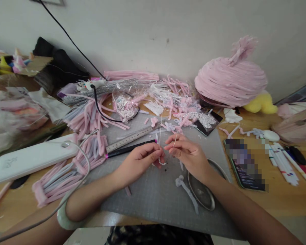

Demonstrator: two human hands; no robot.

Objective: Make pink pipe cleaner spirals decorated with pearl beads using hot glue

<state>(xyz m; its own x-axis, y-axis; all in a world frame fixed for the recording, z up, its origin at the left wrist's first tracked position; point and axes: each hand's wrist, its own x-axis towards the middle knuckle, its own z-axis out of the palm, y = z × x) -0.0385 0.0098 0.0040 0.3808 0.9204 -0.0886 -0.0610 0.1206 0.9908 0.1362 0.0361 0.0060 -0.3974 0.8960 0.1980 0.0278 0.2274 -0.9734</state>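
Observation:
Both my hands meet over the grey cutting mat [153, 194]. My left hand [140, 160] is closed in a pinch on a short string of white pearl beads [161, 162]. My right hand [187, 152] is closed too, pinching a thin thread [160, 126] that rises up from the beads. The fingertips of the two hands almost touch. A pale bangle [63, 217] sits on my left wrist.
A metal ruler [132, 137] and black pen [129, 149] lie behind my hands. Pink pipe cleaners [66, 170], bags of pearls [124, 105], a bead tray [206, 120], a metal dish [201, 194], a phone [244, 163], a white power bank [33, 158] and a pink yarn hat [229, 78] crowd the table.

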